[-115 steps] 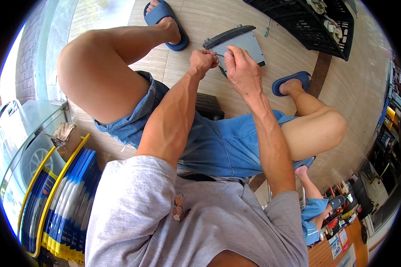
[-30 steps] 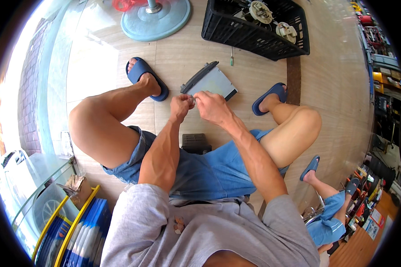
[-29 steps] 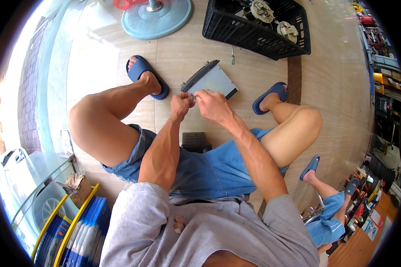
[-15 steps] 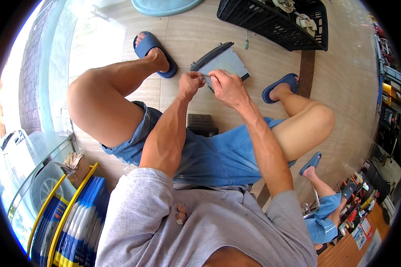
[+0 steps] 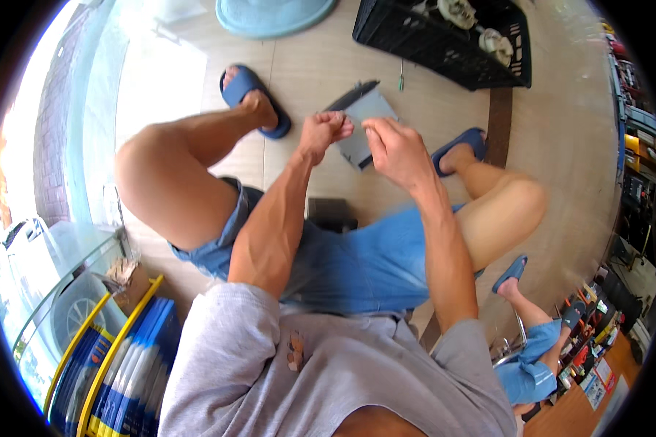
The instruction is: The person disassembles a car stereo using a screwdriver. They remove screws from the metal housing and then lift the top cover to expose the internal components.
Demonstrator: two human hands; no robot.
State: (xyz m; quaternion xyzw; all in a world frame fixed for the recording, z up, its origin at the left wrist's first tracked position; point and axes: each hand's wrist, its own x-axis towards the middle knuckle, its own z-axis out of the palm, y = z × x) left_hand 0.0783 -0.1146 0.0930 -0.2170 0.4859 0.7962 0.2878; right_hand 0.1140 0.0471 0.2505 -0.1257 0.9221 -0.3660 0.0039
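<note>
Reaching forward past the denim shorts (image 5: pixel 357 255), the person has both forearms stretched over the floor, with a dark box (image 5: pixel 332 213) between the legs. Farther out, the left grip (image 5: pixel 326 135) curls loosely with its fingertips turned toward the right grip (image 5: pixel 399 149), whose thumb and forefinger are drawn together. Half a second ago a thin grey piece spanned the two; now there is a small gap, and blur leaves it impossible to tell what either grip clasps. This suggests a break in the close fingertip work, not proof that it is finished. Just beyond, the flat silver unit (image 5: pixel 375 109) lies on the floor, partly behind the fingers, its black front edge (image 5: pixel 352 95) angled away. Past it lie a green-handled screwdriver (image 5: pixel 401 83) and the black crate (image 5: pixel 444 49) holding off-white parts (image 5: pixel 496 45).
</note>
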